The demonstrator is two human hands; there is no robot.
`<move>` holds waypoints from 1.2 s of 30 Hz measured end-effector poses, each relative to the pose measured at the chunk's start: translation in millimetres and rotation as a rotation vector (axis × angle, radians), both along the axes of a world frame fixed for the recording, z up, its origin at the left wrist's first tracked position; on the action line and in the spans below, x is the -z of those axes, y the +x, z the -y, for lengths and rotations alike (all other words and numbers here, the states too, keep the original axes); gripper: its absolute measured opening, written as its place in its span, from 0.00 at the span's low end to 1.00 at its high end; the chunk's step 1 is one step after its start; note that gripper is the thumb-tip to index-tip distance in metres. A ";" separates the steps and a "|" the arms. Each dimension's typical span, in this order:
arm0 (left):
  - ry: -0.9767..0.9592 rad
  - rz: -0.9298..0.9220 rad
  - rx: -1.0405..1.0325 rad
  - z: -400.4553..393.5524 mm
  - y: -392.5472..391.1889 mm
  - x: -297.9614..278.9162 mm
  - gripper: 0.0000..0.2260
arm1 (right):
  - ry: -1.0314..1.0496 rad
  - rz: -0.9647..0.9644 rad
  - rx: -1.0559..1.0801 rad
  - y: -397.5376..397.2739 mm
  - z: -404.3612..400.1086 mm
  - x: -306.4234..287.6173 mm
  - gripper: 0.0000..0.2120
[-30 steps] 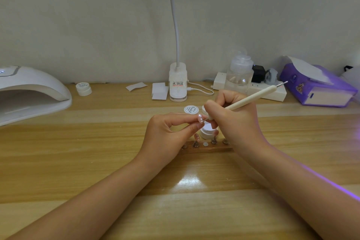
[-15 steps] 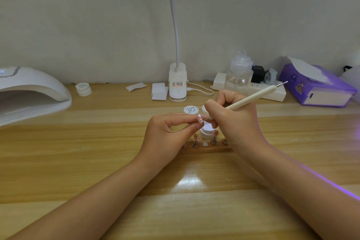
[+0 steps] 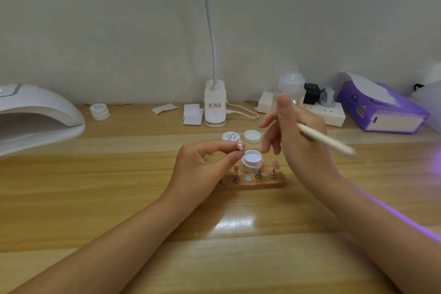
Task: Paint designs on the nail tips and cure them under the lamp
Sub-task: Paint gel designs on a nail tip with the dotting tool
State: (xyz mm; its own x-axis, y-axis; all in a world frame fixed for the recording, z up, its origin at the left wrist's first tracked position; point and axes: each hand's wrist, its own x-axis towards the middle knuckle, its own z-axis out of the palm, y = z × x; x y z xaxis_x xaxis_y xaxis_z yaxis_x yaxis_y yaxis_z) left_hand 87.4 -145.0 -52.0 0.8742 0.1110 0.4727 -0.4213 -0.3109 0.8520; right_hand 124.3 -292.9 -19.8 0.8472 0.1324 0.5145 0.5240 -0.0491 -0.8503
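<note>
Meanwhile, left hand [image 3: 202, 164] pinches a dotted nail tip [image 3: 240, 145]; right hand's [image 3: 296, 136] grip holds the white pen [image 3: 327, 141].

Left hand [image 3: 205, 162] pinching; right hand [image 3: 296, 136] raised, gripping.

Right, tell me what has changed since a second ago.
The right hand lifted away to the right from the nail tip, its fingers spread, the pen still held and now pointing right. That uncovers the open jar and its lid. The left hand still pinches the nail tip; the holder and curing lamp stayed put.
</note>
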 end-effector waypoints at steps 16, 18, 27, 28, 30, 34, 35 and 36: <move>0.010 -0.008 0.013 0.4 -5.6 -6.3 0.06 | -0.316 0.174 -0.143 -2.7 1.7 11.0 0.15; 0.010 -0.012 0.023 0.2 -5.6 -6.0 0.07 | -0.308 0.176 -0.142 -2.4 1.7 11.4 0.16; 0.143 -0.072 0.119 -5.0 -5.8 -9.5 0.23 | -0.190 0.173 -0.053 2.5 5.4 1.1 0.14; 0.185 -0.088 0.132 -5.3 -6.1 -9.1 0.24 | -0.173 0.173 -0.047 3.6 7.7 -0.6 0.14; 0.243 -0.114 0.145 -5.9 -6.0 -7.0 0.25 | -0.164 0.173 -0.035 4.4 12.2 -1.7 0.14; 0.296 -0.132 0.170 -7.2 -5.1 -2.3 0.24 | -0.221 0.178 0.015 -1.7 18.7 9.8 0.14; 0.292 -0.135 0.178 -7.6 -4.8 -1.6 0.24 | -0.229 0.199 0.032 -4.3 19.7 14.1 0.14; 0.287 -0.140 0.184 -8.0 -4.6 -1.2 0.23 | -0.240 0.230 0.043 -6.3 19.9 18.1 0.15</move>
State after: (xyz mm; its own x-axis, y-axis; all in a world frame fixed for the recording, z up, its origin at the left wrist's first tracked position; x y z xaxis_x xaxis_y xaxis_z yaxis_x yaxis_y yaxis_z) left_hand 82.8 -136.9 -50.9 0.9256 -0.1737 0.3363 -0.3779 -0.4754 0.7945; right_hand 117.9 -312.8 -37.9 0.7202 0.2399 0.6510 0.6937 -0.2597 -0.6718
